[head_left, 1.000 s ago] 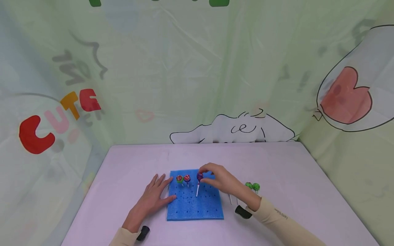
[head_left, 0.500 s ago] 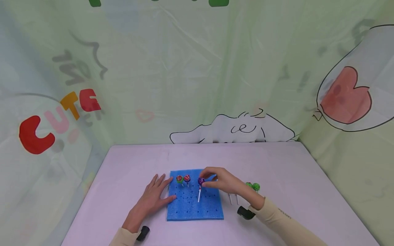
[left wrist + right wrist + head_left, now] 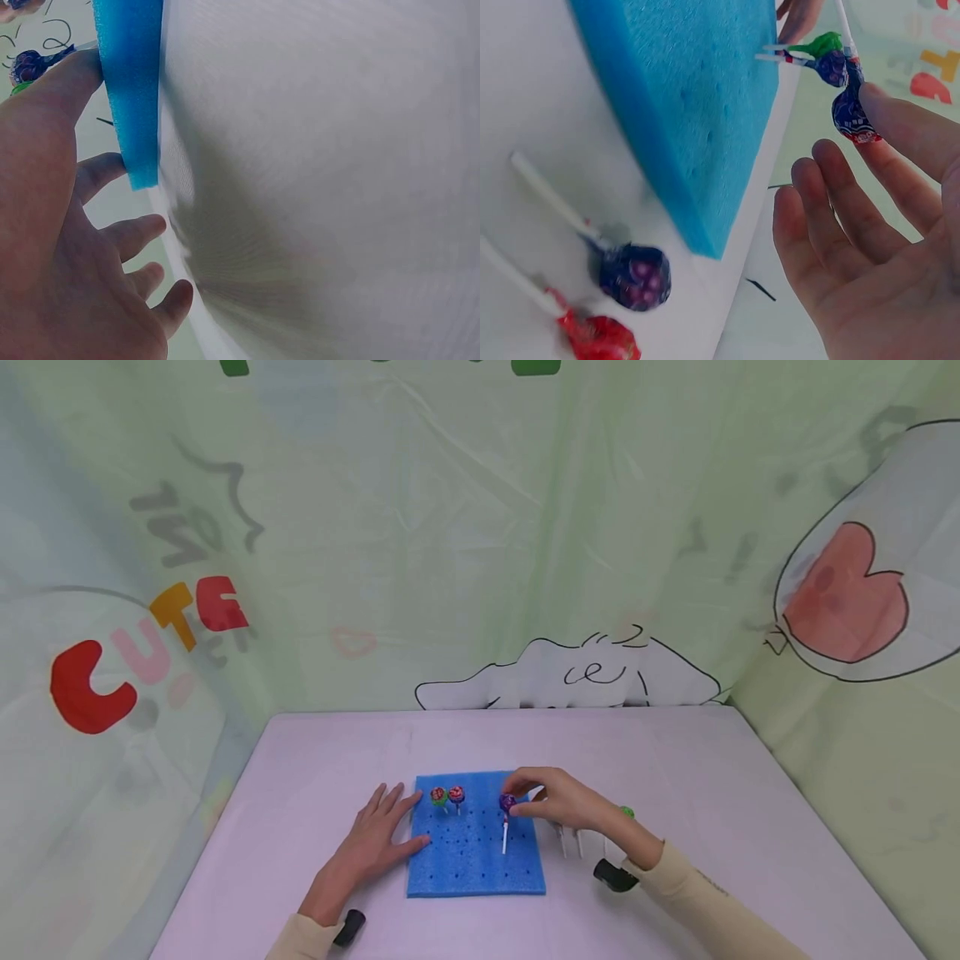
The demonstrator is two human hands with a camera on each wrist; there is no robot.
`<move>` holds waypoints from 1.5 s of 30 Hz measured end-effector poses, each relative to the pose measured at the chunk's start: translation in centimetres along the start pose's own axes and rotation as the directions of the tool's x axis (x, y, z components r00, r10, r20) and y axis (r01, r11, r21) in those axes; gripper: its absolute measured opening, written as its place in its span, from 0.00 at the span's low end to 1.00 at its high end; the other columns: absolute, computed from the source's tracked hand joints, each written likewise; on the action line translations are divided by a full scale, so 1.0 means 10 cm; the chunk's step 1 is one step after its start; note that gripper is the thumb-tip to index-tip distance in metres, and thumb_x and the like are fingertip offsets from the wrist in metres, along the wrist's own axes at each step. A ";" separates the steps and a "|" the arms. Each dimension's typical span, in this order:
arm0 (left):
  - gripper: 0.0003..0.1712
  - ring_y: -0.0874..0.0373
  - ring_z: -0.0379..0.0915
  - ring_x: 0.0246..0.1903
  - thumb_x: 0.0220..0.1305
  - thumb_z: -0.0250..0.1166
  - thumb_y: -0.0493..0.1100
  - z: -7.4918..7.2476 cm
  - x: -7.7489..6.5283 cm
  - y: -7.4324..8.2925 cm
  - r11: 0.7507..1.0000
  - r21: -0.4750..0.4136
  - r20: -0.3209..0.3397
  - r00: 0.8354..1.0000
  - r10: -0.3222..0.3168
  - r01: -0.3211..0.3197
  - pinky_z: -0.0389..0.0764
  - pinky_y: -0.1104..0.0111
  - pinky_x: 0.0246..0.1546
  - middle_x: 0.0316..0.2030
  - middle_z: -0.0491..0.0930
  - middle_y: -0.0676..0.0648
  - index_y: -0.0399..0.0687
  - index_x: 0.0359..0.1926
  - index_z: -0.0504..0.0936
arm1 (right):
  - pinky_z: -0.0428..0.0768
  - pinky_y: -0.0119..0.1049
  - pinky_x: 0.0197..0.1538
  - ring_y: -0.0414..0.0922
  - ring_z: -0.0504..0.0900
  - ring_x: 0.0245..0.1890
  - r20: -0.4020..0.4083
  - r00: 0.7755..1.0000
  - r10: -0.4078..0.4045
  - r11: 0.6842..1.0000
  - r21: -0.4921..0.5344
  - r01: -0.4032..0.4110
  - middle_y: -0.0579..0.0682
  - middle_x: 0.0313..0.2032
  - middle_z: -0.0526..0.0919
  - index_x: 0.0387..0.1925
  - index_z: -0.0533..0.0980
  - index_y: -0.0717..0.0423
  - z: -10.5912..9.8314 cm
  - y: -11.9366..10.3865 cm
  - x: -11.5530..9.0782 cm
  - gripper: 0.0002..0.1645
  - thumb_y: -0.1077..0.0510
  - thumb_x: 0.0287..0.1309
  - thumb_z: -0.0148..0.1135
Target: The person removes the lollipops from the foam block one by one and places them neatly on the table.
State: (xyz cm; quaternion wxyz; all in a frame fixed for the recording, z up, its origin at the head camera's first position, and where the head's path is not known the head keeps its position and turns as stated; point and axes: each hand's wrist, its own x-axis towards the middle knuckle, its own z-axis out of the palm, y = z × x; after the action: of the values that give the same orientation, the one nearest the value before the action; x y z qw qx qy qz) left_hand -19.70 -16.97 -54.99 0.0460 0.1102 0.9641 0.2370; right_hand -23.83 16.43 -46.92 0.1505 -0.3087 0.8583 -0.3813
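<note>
Between thumb and forefinger my right hand [image 3: 558, 797] pinches a purple-wrapped lollipop [image 3: 507, 803] by its head, the white stick pointing down over the right part of a blue foam block [image 3: 480, 877]. The right wrist view shows the same lollipop [image 3: 853, 112] with the other fingers spread loosely. At the block's left edge my left hand [image 3: 371, 843] rests with fingers spread, thumb and forefinger touching the foam. Toward the block's back left stand two lollipops, a red-and-green one [image 3: 438, 796] and a red-and-purple one [image 3: 457, 795], sticks in the foam.
Rows of small holes cover the foam. Right of it on the white table [image 3: 315, 760], a purple lollipop [image 3: 635, 276] and a red lollipop [image 3: 604, 339] lie. A green lollipop [image 3: 627, 812] shows partly behind the right forearm. A printed curtain [image 3: 480, 568] hangs behind.
My right hand has carried the purple lollipop to the right and slightly nearer over the foam, covering more of the green lollipops. My left hand has stayed in place.
</note>
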 end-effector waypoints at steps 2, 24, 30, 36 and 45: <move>0.45 0.36 0.38 0.79 0.61 0.64 0.70 0.00 0.00 0.01 1.000 -0.003 0.003 1.000 0.004 -0.003 0.49 0.36 0.74 0.78 0.55 0.42 0.62 0.75 0.64 | 0.83 0.44 0.53 0.50 0.82 0.52 0.004 1.000 0.011 1.000 -0.001 -0.011 0.44 0.47 0.85 0.50 0.80 0.48 -0.02 0.03 -0.03 0.14 0.52 0.64 0.68; 0.45 0.36 0.39 0.79 0.61 0.64 0.71 0.01 0.01 0.00 1.000 0.001 -0.001 1.000 0.004 -0.004 0.49 0.36 0.74 0.78 0.55 0.42 0.63 0.75 0.64 | 0.85 0.45 0.54 0.49 0.83 0.51 0.013 1.000 0.014 1.000 -0.023 -0.014 0.49 0.48 0.85 0.51 0.79 0.54 -0.27 0.24 -0.23 0.15 0.54 0.66 0.65; 0.46 0.37 0.39 0.79 0.61 0.63 0.71 0.01 0.01 -0.01 1.000 0.003 0.003 1.000 0.003 -0.003 0.49 0.36 0.74 0.78 0.55 0.42 0.63 0.75 0.64 | 0.84 0.46 0.55 0.49 0.83 0.51 0.011 1.000 0.022 0.999 -0.028 -0.022 0.48 0.48 0.85 0.52 0.79 0.53 -0.32 0.28 -0.27 0.15 0.54 0.66 0.65; 0.45 0.37 0.38 0.79 0.61 0.64 0.70 -0.02 0.02 0.01 1.000 -0.002 0.003 1.000 0.002 -0.002 0.48 0.35 0.74 0.78 0.55 0.42 0.62 0.75 0.64 | 0.84 0.40 0.54 0.50 0.83 0.51 0.003 0.999 0.050 0.998 -0.037 -0.049 0.47 0.48 0.85 0.52 0.79 0.52 -0.38 0.36 -0.34 0.15 0.53 0.65 0.66; 0.45 0.37 0.38 0.79 0.61 0.64 0.70 -0.01 0.01 0.02 1.000 -0.003 0.007 1.000 -0.004 0.004 0.48 0.36 0.74 0.78 0.55 0.42 0.62 0.75 0.64 | 0.84 0.40 0.52 0.50 0.83 0.50 -0.011 0.999 0.044 0.996 -0.075 -0.044 0.49 0.48 0.85 0.51 0.80 0.54 -0.49 0.46 -0.49 0.15 0.53 0.66 0.66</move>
State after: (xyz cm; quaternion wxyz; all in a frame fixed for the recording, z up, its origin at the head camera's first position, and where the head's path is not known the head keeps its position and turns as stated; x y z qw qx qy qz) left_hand -19.76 -16.86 -54.81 0.0499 0.1089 0.9638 0.2380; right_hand -24.41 24.73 -47.01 0.1432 -0.2935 0.8792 -0.3468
